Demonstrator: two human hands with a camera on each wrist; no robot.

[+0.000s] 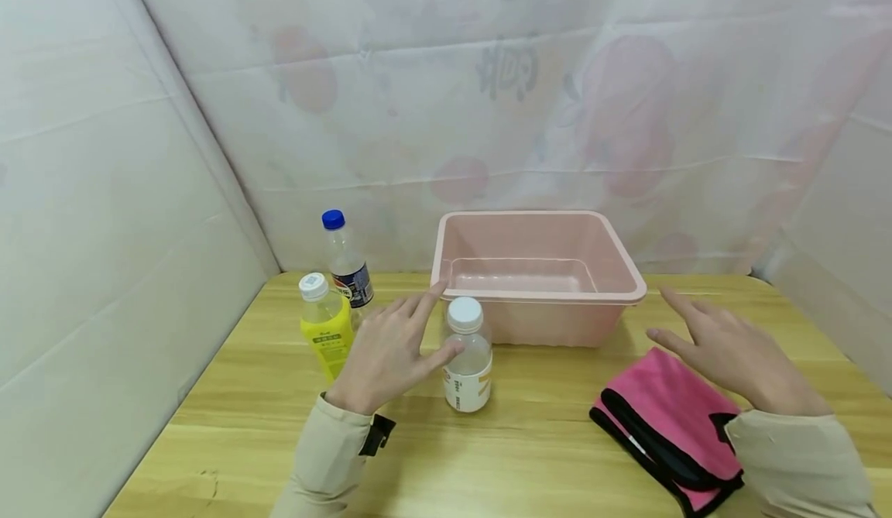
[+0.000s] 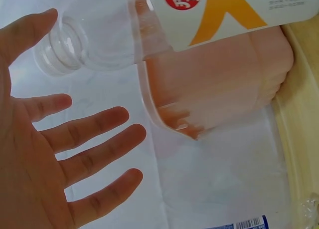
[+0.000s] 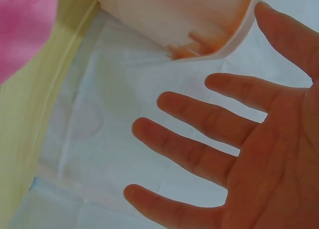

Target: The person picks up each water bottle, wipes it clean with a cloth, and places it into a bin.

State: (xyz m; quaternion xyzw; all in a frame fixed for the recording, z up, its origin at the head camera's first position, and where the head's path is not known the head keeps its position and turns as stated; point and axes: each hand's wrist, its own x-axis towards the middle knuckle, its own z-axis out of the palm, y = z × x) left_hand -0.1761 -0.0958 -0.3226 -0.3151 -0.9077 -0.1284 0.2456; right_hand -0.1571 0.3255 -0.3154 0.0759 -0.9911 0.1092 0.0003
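Observation:
A small clear bottle [image 1: 468, 363] with a white cap and white-orange label stands on the wooden table in front of a pink plastic tub [image 1: 536, 274]. My left hand [image 1: 390, 348] is open with spread fingers just left of this bottle, the thumb close to its side. The left wrist view shows the same bottle [image 2: 149, 24] close up and the left hand [image 2: 60, 154] holding nothing. My right hand [image 1: 725, 348] hovers open over a folded pink cloth [image 1: 669, 425] with black trim. Its fingers [image 3: 209, 139] are spread and hold nothing.
A yellow bottle [image 1: 325, 324] with a white cap and a clear bottle [image 1: 346, 262] with a blue cap stand left of the tub. White sheeting [image 1: 104, 193] walls in the table on the left, back and right.

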